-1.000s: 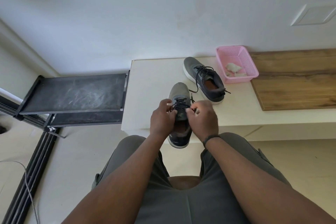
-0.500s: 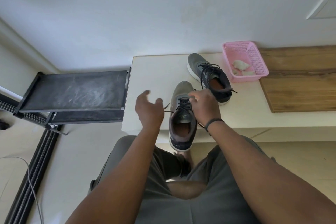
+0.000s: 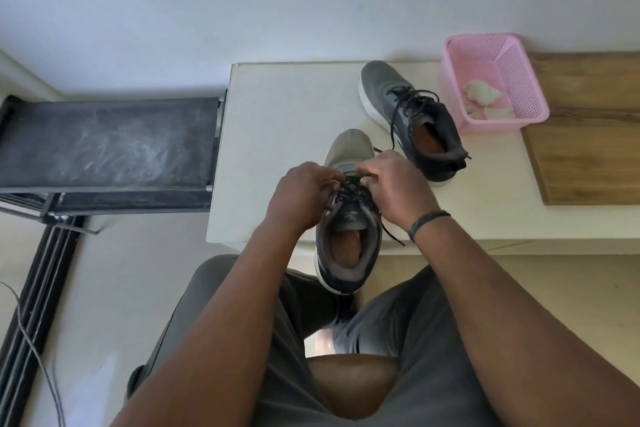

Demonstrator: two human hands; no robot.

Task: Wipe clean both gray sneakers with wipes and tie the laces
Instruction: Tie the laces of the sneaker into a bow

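Nearest, between the knees: heel of the near gray sneaker point(image 3: 348, 246) overhanging the white table point(image 3: 277, 121) edge, toe pointing away. Over its tongue, left hand point(image 3: 304, 196) and right hand point(image 3: 394, 187), fingers curled, each pinching the black laces point(image 3: 351, 182). Farther right, second gray sneaker point(image 3: 408, 114), laces loose. Beyond, touching its side, pink basket point(image 3: 519, 80) holding crumpled wipes point(image 3: 481, 97).

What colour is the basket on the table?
Pink, shown best in the head view: the basket.
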